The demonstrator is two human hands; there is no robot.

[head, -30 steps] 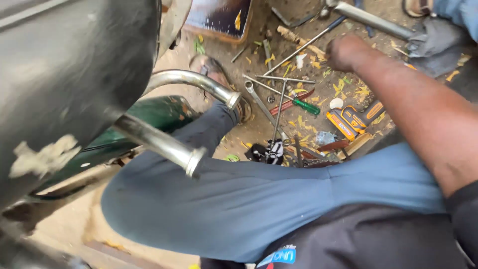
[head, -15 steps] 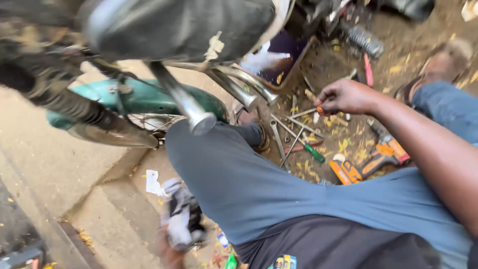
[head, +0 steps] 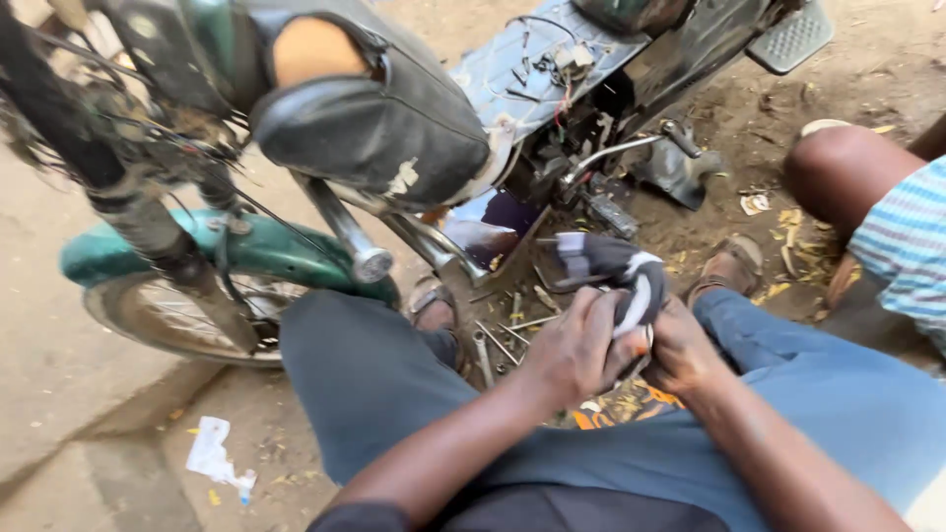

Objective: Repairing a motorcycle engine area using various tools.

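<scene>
Both my hands meet in front of me above my knees. My left hand (head: 570, 347) and my right hand (head: 680, 350) grip a dark rag (head: 611, 271) with white patches, wrapped over a small part that I cannot make out. A metal ring glints between the fingers. Just beyond the hands stands a motorcycle (head: 394, 118) with a torn black seat and a green front mudguard (head: 217, 246). Loose spanners and rods (head: 503, 335) lie on the dirt under my hands.
Another person's bare knee (head: 838, 167) and striped shorts are at the right. The motorcycle's front wheel (head: 177, 315) stands at the left by a concrete kerb. A white scrap of litter (head: 217, 453) lies on the ground. An orange tool (head: 591, 419) shows between my legs.
The view has swung up toward the motorcycle. My right hand came back from the tools on the ground and my left hand brought the rag up; both now hold it together.
</scene>
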